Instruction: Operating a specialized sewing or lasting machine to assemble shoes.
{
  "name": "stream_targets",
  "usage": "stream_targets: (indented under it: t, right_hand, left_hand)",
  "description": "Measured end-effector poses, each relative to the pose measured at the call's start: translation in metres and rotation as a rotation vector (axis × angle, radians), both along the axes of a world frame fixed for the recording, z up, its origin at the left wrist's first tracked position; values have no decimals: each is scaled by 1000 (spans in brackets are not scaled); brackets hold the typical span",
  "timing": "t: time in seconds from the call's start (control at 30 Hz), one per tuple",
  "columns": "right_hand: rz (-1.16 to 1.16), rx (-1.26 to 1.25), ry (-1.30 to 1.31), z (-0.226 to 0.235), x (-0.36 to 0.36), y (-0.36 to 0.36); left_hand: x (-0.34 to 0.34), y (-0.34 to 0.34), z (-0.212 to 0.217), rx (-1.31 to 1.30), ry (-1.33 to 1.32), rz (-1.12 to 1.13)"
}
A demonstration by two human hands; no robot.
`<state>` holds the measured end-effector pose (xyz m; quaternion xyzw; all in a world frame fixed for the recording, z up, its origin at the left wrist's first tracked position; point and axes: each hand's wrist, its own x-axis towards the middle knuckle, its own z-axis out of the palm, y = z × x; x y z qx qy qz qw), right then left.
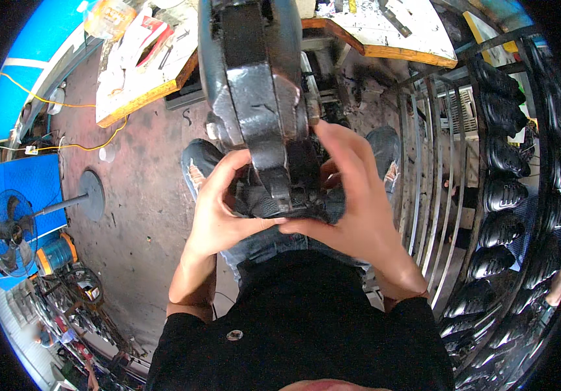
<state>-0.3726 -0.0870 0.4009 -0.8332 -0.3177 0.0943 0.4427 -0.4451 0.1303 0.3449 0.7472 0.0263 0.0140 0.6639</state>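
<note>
Right in front of me hangs a heavy dark metal machine head (pixel 254 98), whose narrow arm reaches down onto a black shoe (pixel 261 204). Only the shoe's near end shows below the arm; the machine and my fingers hide the rest. My left hand (pixel 214 215) curves round the shoe's left side, thumb pressed along its near edge. From the right, my right hand (pixel 366 208) grips it in the same way, with the fingers up beside the machine arm. The two thumb tips nearly meet at the near edge.
White worktables with worn yellow edges (pixel 143 101) (pixel 411 57) stand behind the machine on both sides. Racks of black shoes (pixel 503 195) line the right. At left are a standing fan (pixel 12 225) and a yellow cable (pixel 91 148) across the floor.
</note>
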Motion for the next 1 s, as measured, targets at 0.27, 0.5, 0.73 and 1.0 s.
stream_targets:
  t: [0.27, 0.5, 0.73, 1.0]
  right_hand:
    - [-104, 178, 342, -149, -33, -30]
    - [-13, -26, 128, -111, -13, -62]
    - [-88, 8, 252, -128, -19, -93]
    - [-114, -115, 120, -113, -13, -100]
  left_hand:
    - [-7, -24, -39, -526, -76, 52]
    - [-17, -24, -64, -709, 116, 147]
    - [1, -43, -44, -590, -52, 14]
    - [0, -45, -43, -418, 11, -10]
